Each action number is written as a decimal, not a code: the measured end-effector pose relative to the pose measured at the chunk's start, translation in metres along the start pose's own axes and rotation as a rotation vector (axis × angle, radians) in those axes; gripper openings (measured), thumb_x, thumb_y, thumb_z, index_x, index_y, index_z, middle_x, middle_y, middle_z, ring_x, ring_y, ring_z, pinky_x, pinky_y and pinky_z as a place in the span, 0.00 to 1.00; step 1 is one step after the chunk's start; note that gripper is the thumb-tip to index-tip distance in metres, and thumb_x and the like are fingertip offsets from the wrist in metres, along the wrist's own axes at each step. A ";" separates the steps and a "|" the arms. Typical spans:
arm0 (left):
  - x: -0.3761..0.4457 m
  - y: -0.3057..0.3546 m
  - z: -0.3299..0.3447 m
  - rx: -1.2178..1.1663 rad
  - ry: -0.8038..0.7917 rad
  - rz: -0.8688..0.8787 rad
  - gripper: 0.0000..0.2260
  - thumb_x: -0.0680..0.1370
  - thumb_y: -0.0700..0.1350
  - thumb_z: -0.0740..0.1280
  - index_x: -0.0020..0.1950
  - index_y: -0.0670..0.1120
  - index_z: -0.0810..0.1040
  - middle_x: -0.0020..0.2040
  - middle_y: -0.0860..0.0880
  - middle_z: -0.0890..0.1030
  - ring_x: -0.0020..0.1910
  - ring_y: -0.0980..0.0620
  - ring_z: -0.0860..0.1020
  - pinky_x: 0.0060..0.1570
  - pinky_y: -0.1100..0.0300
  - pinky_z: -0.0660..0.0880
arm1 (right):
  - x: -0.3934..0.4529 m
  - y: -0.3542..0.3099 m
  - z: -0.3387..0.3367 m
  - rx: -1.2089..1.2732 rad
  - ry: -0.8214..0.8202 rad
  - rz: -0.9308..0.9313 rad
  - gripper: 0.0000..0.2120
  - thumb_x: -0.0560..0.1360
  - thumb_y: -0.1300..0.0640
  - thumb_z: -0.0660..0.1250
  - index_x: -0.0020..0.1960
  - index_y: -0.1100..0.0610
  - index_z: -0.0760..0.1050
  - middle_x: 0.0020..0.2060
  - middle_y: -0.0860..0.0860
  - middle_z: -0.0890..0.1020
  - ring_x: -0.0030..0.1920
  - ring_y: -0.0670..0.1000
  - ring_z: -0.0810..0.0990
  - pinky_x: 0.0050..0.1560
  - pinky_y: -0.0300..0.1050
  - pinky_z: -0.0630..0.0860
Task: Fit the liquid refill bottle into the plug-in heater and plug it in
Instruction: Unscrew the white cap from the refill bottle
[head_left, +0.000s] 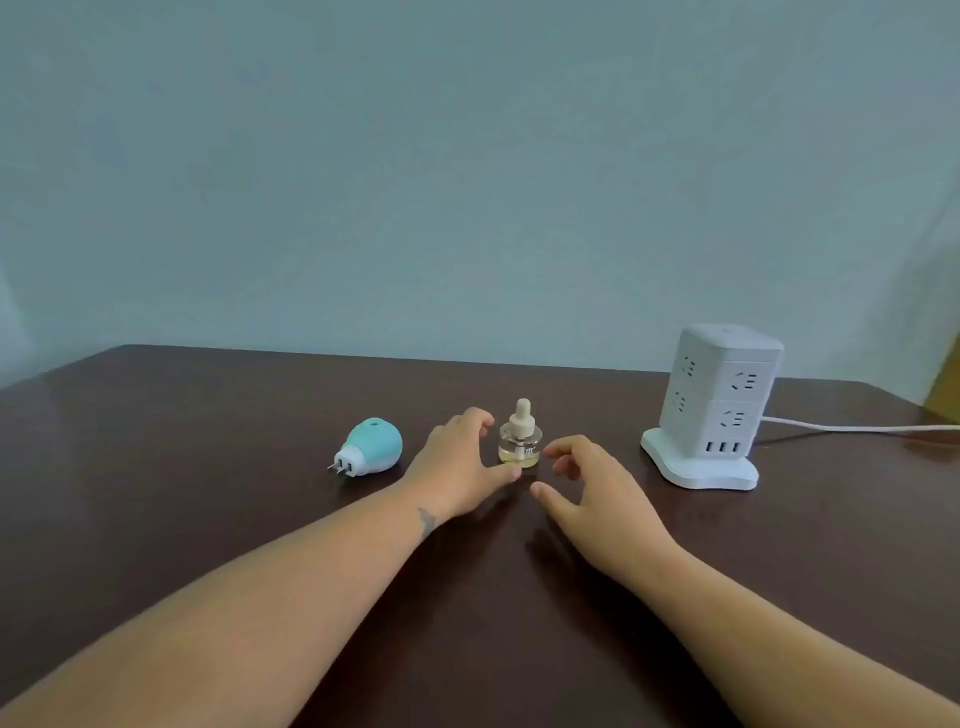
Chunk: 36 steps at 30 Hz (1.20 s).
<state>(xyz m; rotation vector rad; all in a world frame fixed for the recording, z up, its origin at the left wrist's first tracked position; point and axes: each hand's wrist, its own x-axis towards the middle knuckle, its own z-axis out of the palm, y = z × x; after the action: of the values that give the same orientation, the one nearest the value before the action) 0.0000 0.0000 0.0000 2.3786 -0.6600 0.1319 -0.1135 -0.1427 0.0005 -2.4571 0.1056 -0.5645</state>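
Note:
A small clear refill bottle (520, 441) with yellowish liquid and a cream cap stands upright in the middle of the dark table. My left hand (457, 462) is just left of it, fingers spread and curved around its side, the thumb near its base. My right hand (592, 486) hovers just right of the bottle, fingers apart, not touching it. The teal and white plug-in heater (370, 447) lies on its side further left, its two prongs pointing to the lower left. Neither hand holds anything.
A white tower power strip (714, 410) with several sockets and USB ports stands at the right, its white cable (857, 428) running off to the right edge. The dark brown table (208, 415) ends at a pale wall behind.

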 end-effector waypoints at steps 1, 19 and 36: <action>0.003 0.002 0.000 -0.001 0.003 -0.006 0.31 0.71 0.57 0.72 0.70 0.50 0.66 0.66 0.51 0.74 0.66 0.49 0.70 0.61 0.52 0.70 | 0.001 0.001 0.000 -0.014 0.010 0.000 0.15 0.74 0.48 0.68 0.59 0.46 0.71 0.50 0.44 0.77 0.56 0.47 0.74 0.54 0.45 0.72; 0.015 0.015 0.007 -0.028 -0.072 -0.013 0.23 0.73 0.55 0.70 0.65 0.53 0.70 0.58 0.49 0.80 0.56 0.48 0.77 0.56 0.52 0.74 | 0.002 0.003 0.004 -0.114 0.000 -0.017 0.17 0.74 0.46 0.66 0.61 0.45 0.68 0.52 0.43 0.76 0.56 0.46 0.73 0.53 0.45 0.73; -0.064 0.008 -0.051 -0.485 -0.040 0.013 0.17 0.71 0.52 0.75 0.56 0.59 0.74 0.54 0.56 0.84 0.54 0.60 0.81 0.55 0.61 0.74 | -0.011 -0.027 0.001 0.157 -0.086 -0.101 0.35 0.66 0.42 0.75 0.68 0.44 0.64 0.54 0.39 0.75 0.57 0.40 0.75 0.49 0.29 0.67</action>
<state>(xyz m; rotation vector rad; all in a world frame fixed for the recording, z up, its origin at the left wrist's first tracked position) -0.0560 0.0532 0.0277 1.9143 -0.6429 -0.0659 -0.1245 -0.1176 0.0113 -2.3392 -0.0944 -0.4903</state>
